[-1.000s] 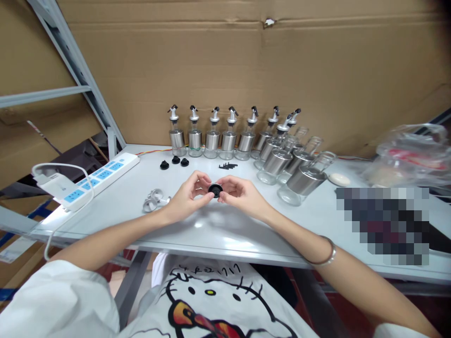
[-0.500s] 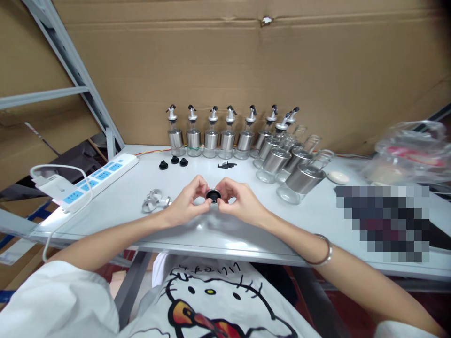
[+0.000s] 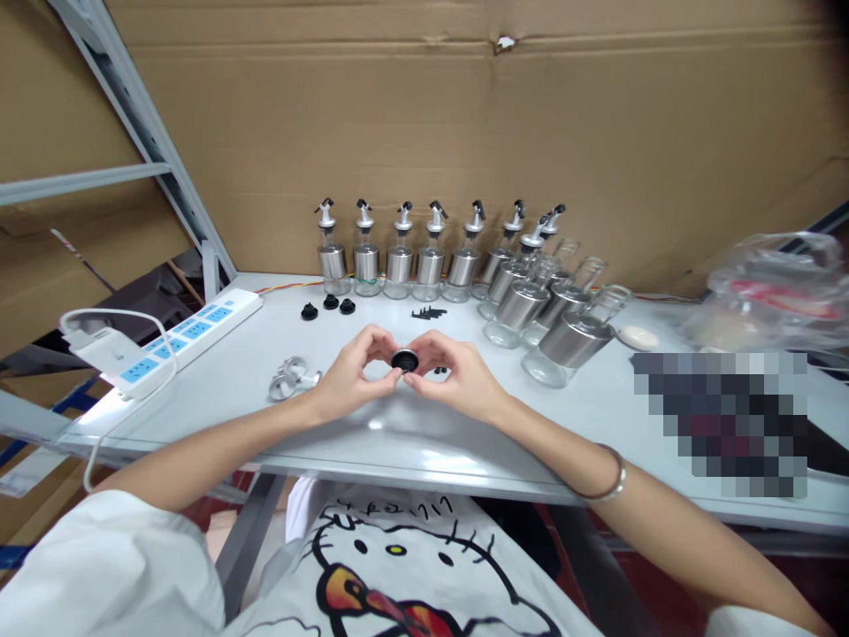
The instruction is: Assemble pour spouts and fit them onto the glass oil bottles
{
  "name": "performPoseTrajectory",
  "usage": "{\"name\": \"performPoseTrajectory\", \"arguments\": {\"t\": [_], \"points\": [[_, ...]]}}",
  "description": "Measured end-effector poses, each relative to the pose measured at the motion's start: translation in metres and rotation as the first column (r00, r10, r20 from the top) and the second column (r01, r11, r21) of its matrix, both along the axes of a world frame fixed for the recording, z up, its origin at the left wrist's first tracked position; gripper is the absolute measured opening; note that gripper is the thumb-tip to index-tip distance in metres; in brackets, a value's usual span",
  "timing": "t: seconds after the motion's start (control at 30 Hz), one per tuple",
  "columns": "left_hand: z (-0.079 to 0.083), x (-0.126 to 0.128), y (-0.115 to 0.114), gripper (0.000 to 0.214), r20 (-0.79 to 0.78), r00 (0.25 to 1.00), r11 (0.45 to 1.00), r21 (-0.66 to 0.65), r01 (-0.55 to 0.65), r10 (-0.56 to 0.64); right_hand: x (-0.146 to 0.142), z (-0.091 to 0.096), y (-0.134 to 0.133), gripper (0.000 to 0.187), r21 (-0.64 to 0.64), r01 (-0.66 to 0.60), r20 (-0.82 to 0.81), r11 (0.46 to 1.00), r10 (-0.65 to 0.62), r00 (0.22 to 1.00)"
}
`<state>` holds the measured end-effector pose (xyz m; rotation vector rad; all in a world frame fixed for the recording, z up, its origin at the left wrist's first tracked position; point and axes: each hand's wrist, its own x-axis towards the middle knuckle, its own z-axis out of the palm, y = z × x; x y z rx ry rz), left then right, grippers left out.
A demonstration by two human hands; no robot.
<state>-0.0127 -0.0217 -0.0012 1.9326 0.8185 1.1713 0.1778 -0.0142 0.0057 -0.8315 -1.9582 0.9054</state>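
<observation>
Centre frame, the round cap (image 3: pixel 404 360) is black. The table (image 3: pixel 464 433) is pale grey-white. At left, a white power strip (image 3: pixel 179 338) carries blue sockets. Silver-banded clear bottles (image 3: pixel 398 261) have black-tipped spouts. The cardboard wall (image 3: pixel 464 133) is brown. The bottom shirt (image 3: pixel 391 566) is white with a cartoon print.

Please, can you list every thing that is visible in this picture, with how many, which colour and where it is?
black cap: one, black, pinched between both hands above the table
loose caps: three, black, on the table behind the left hand
small parts: a little pile, black, in front of the bottle row
bottles with spouts: about eight, glass and steel, in a row along the cardboard wall
open bottles: at least three, glass and steel, right of the row
spout pieces: about two, silver, left of the left hand
power strip: one, white and blue, left table edge
plastic bag: one, clear, far right
table: one, white
bracelet: one, silver, right wrist
left hand: fingertips on the cap
right hand: fingertips on the cap
</observation>
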Motion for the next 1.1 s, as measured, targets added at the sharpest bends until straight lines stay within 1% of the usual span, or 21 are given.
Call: {"name": "performPoseTrajectory", "arguments": {"t": [0.13,0.23,0.37,0.47,0.6,0.77,0.83,0.9,0.93,1.0,1.1], "points": [[0.001,-0.001,0.000,0.017,0.010,1.000,0.994,0.112,-0.008,0.007,0.003,0.002,0.000,0.031,-0.011,0.027,-0.044,1.000,-0.028,0.999],[-0.001,-0.003,0.002,0.021,-0.023,1.000,0.986,0.166,-0.007,0.011,0.004,0.002,0.000,0.033,0.042,0.026,-0.054,0.999,-0.023,0.998],[-0.003,-0.005,0.006,0.029,-0.087,0.996,0.985,0.173,0.025,-0.010,0.006,0.002,0.003,0.026,0.190,0.017,-0.009,0.982,-0.016,1.000],[-0.003,-0.005,0.008,0.031,-0.091,0.996,0.982,0.186,0.040,-0.023,0.007,0.001,0.007,0.023,0.262,-0.003,0.029,0.965,-0.005,1.000],[-0.002,-0.007,0.009,0.028,-0.112,0.994,0.981,0.191,0.021,0.001,0.010,-0.001,0.011,0.019,0.295,-0.029,0.098,0.955,0.000,0.995],[-0.002,-0.006,0.009,0.027,-0.159,0.987,0.991,0.129,0.043,-0.022,0.012,-0.002,0.011,0.013,0.325,-0.059,0.181,0.944,0.000,0.983],[-0.003,-0.005,0.008,0.026,-0.158,0.987,0.991,0.133,0.034,-0.013,0.013,0.001,0.011,0.016,0.329,-0.081,0.231,0.941,0.003,0.973],[-0.004,-0.004,0.007,0.027,-0.167,0.986,0.985,0.170,0.003,0.026,0.016,0.004,0.014,0.020,0.319,-0.097,0.301,0.943,-0.004,0.954],[-0.004,-0.004,0.007,0.028,-0.185,0.981,0.979,0.201,-0.019,0.057,0.018,0.006,0.017,0.021,0.317,-0.093,0.335,0.944,-0.019,0.942],[-0.005,-0.004,0.007,0.028,-0.247,0.962,0.959,0.279,-0.044,0.116,0.024,0.007,0.026,0.021,0.344,-0.050,0.389,0.938,-0.093,0.917],[-0.005,-0.006,0.010,0.025,-0.360,0.919,0.926,0.378,-0.013,0.160,0.036,0.003,0.046,0.022,0.412,0.011,0.468,0.911,-0.221,0.856]]}}
